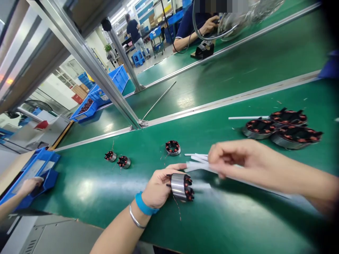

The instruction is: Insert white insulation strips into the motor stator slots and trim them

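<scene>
My left hand [156, 188], with a blue band and a silver bangle at the wrist, grips a motor stator [179, 187] lying on its side. Thin wires hang from the stator, and a blurred pale strip shows at its right end. In my right hand [237, 158] several white strips [197, 165] are pinched; their left ends meet my left index fingertip. Just beyond stands a smaller-looking stator [172, 147] with loose wires. Two more, a stator [110, 156] and its neighbour [124, 162], are farther left.
Three larger stators [296, 135] cluster at right beside a white stick [247, 118]. A metal rod [159, 100] lies past the ledge near an aluminium post [106, 81]. At left, another person's hand [31, 185] reaches into a blue bin [50, 181]. A co-worker's arm [194, 37] rests across the bench.
</scene>
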A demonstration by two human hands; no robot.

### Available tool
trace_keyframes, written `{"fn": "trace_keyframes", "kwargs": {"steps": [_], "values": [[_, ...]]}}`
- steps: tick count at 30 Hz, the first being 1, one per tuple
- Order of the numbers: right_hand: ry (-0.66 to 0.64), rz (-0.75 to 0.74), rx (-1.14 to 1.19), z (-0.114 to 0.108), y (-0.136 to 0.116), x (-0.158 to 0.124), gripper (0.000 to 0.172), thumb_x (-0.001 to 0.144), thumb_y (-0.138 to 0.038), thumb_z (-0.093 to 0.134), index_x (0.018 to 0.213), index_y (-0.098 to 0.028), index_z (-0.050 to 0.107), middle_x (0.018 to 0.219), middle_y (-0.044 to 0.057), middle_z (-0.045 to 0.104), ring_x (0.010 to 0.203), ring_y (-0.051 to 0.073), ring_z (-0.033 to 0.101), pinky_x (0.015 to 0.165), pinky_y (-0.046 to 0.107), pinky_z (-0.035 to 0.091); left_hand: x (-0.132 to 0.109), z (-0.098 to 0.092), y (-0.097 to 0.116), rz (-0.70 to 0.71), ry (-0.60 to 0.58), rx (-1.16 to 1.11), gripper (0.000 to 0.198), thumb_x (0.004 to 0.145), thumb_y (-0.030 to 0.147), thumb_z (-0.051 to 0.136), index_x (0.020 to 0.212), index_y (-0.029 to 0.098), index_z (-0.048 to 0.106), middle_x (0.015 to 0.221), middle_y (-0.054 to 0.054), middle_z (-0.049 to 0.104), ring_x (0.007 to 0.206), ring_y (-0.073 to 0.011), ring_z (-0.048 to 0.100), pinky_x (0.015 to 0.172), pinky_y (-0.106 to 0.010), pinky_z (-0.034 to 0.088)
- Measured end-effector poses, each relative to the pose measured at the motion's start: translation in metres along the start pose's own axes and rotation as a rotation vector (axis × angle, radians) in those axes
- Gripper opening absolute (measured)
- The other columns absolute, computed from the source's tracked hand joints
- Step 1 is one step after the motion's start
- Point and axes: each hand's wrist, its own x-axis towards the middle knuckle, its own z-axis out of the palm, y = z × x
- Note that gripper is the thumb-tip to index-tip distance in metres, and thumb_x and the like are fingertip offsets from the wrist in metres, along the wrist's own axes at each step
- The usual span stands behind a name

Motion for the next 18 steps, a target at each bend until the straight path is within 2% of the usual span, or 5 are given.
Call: {"fn": "trace_keyframes", "kwargs": {"steps": [2,5,9,12,18], "values": [[-0.127,-0.03,0.064,0.006,-0.013,-0.011,0.026,0.081,-0.045,0.058,0.07,-0.023,0.063,0.061,0.001,0.06,0.056,0.014,0.054,0.052,0.024,0.043,0.001,-0.001,-0.001,-0.045,-0.012,-0.079,0.026,0.064,0.014,0.075,0.09,0.013,0.072,0.102,-0.012,0.072,0.06,-0.014,0.067,0.048,-0.021,0.055],[-0.074,-0.029,0.047,0.018,-0.019,-0.015,0.02,0.079,-0.038,0.059,0.068,-0.023,0.065,0.06,0.001,0.057,0.055,0.013,0.05,0.052,0.024,0.043,0.001,-0.002,-0.003,-0.071,0.0,-0.165,0.031,0.065,0.015,0.075,0.096,0.014,0.069,0.081,-0.007,0.073,0.056,-0.0155,0.067,0.043,-0.023,0.055],[0.014,0.041,0.106,0.028,-0.017,-0.009,0.023,0.076,-0.04,0.057,0.063,-0.021,0.063,0.056,0.0,0.053,0.052,0.012,0.047,0.049,0.024,0.041,0.0,-0.001,-0.002,-0.118,-0.026,-0.242,0.029,0.068,0.015,0.068,0.096,0.011,0.071,0.079,-0.008,0.072,0.061,-0.0193,0.069,0.05,-0.03,0.06],[0.06,0.036,0.077,0.033,-0.02,-0.008,0.027,0.077,-0.042,0.055,0.063,-0.021,0.064,0.054,0.0,0.052,0.049,0.012,0.045,0.047,0.024,0.039,-0.001,-0.002,-0.002,-0.148,-0.108,-0.308,0.041,0.064,0.015,0.062,0.104,0.01,0.07,0.083,-0.011,0.074,0.066,-0.0249,0.072,0.055,-0.033,0.061],[0.162,0.015,-0.091,0.046,-0.021,-0.015,0.027,0.077,-0.041,0.052,0.063,-0.024,0.067,0.047,0.0,0.053,0.042,0.012,0.045,0.042,0.025,0.035,-0.004,0.002,-0.007,-0.15,-0.172,-0.213,0.055,0.066,0.015,0.07,0.12,0.014,0.063,0.091,-0.011,0.074,0.073,-0.0233,0.073,0.058,-0.024,0.058]]}}
